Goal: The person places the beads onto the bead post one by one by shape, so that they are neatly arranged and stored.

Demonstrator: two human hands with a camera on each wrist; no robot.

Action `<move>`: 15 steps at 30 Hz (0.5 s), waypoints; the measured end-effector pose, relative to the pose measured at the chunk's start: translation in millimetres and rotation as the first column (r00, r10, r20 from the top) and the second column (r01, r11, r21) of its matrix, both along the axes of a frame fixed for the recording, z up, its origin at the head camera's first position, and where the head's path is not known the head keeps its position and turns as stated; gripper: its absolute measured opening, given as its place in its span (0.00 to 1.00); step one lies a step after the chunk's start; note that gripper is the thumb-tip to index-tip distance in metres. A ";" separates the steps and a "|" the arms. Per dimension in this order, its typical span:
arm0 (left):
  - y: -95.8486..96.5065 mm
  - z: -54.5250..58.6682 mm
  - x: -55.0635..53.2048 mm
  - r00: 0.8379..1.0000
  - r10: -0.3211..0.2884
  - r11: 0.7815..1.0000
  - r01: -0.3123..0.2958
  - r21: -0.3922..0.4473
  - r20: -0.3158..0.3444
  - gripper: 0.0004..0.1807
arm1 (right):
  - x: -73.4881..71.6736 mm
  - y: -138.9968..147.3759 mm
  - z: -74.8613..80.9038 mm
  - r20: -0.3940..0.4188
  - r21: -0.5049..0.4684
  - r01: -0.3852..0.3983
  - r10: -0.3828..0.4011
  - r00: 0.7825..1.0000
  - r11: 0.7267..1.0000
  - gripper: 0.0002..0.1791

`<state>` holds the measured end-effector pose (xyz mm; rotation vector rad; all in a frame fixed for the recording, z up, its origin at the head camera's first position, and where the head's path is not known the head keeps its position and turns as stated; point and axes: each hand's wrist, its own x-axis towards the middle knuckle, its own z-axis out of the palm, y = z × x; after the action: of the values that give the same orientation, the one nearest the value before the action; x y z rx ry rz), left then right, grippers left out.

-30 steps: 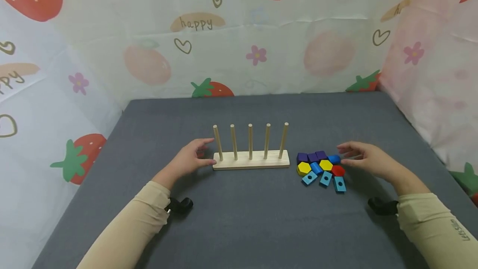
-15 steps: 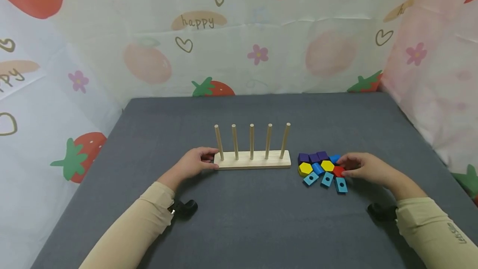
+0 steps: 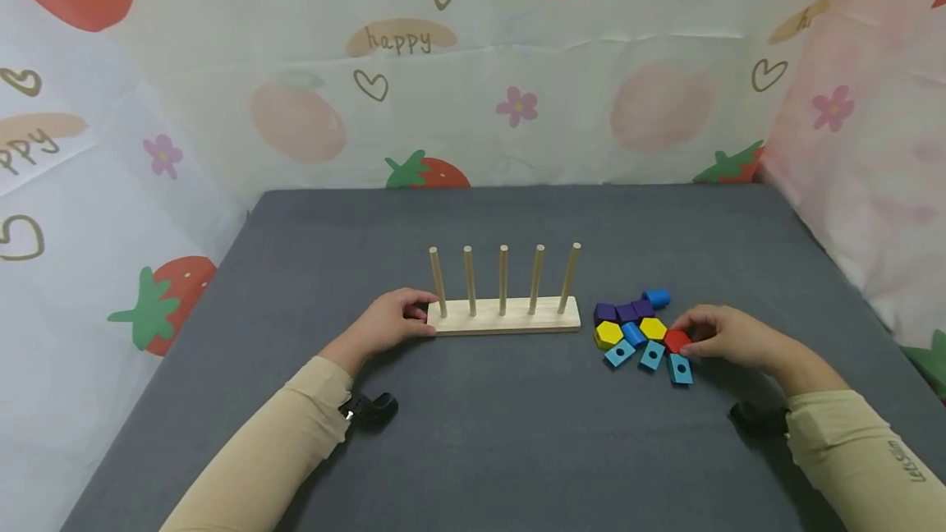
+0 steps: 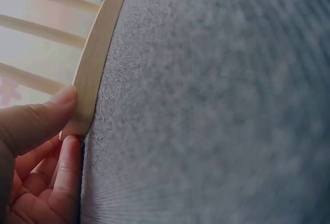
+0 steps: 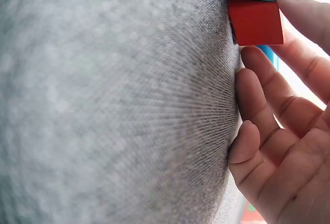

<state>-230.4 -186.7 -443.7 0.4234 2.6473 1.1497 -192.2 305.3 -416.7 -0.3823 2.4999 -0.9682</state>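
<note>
My left hand (image 3: 386, 323) pinches the left end of the five-peg wooden stand (image 3: 488, 320), mid-frame. My right hand (image 3: 735, 341) pinches the red block (image 3: 675, 341), right of centre. Packed tight: a sideways drag could knock the light-blue block (image 3: 680, 377) loose.

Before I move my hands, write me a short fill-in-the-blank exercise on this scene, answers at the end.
The wooden base carries ____ upright pegs.
The left hand grips the wooden base at its ____ end.
In the head view, the block nearest the right hand is ____.
The number of yellow blocks in view is ____.
Missing words: five; left; red; two.
</note>
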 end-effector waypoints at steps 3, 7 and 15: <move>0.5 1.8 -1.0 1.000 -0.019 1.000 0.019 -0.005 0.005 0.27 | -0.3 -0.4 0.5 0.018 -0.022 -0.001 0.002 1.000 1.000 0.19; -0.2 2.3 -3.0 0.999 -0.038 0.999 0.038 -0.020 0.017 0.27 | 0.0 -0.7 0.1 0.041 -0.067 -0.013 0.016 0.999 0.998 0.18; 0.4 4.0 -2.5 0.997 -0.045 0.998 0.048 -0.044 0.058 0.27 | 0.5 -1.6 0.7 0.049 -0.069 -0.026 0.029 0.998 0.997 0.19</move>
<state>-232.9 -186.3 -439.6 0.4349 2.5952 1.0700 -191.7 303.6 -416.0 -0.4074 2.4154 -1.0418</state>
